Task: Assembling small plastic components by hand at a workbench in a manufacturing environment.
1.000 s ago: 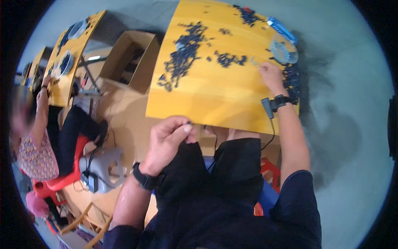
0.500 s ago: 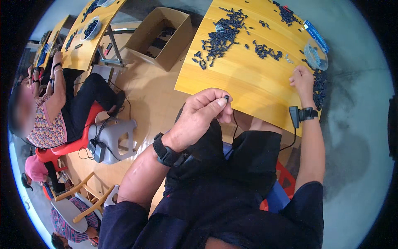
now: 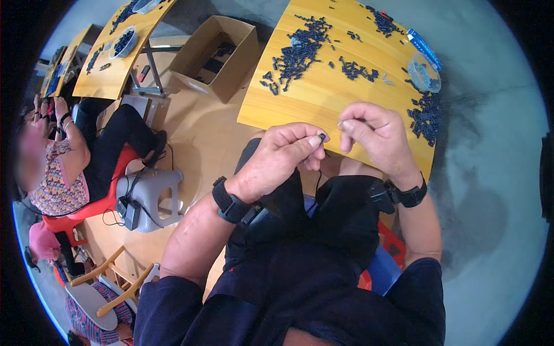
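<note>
Over the near edge of the yellow wooden table point(image 3: 323, 106), my left hand point(image 3: 283, 153) pinches a small black cylindrical part point(image 3: 322, 137) between thumb and forefinger. To its right, my right hand point(image 3: 375, 135) is closed in a pinch too. What its fingertips hold, if anything, is too small to make out. A short gap separates the two hands. Beyond them lies a large heap of small black parts point(image 3: 297, 55), with a smaller group point(image 3: 355, 70) beside it. Another pile of black parts point(image 3: 425, 118) lies at the table's right edge.
A clear plastic tub point(image 3: 423, 75) with small bluish pieces and a blue box point(image 3: 424, 49) stand at the right edge. An open cardboard carton point(image 3: 222, 63) sits on the floor left of the table. Further left are a grey stool point(image 3: 150, 199) and a seated person point(image 3: 60, 173).
My right hand has come from beside the clear tub leftward and nearer, close to my left hand. My left hand keeps its pinch on the black part. The view has shifted slightly.
</note>
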Available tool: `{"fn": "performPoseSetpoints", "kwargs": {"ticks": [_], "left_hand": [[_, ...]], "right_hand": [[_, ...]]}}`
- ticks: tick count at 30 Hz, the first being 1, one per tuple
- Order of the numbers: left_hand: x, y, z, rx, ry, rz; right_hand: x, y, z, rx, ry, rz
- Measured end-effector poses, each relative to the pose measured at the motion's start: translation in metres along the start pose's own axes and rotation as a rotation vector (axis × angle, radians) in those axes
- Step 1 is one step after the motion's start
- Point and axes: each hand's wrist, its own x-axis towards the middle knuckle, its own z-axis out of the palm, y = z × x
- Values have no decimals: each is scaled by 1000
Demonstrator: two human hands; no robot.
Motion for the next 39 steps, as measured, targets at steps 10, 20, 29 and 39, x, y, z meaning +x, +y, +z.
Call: {"fn": "performPoseSetpoints", "kwargs": {"ticks": [10, 20, 29, 39], "left_hand": [[-4, 9, 5, 89, -32, -33], [-2, 5, 1, 114, -71, -30], [-2, 5, 0, 97, -102, -32], [-2, 13, -4, 166, -107, -23]], "right_hand": [[-4, -14, 8, -202, -160, -77], [1, -19, 4, -414, -247, -187], [11, -22, 0, -525, -369, -300], [8, -16, 4, -408, -350, -281]]}}
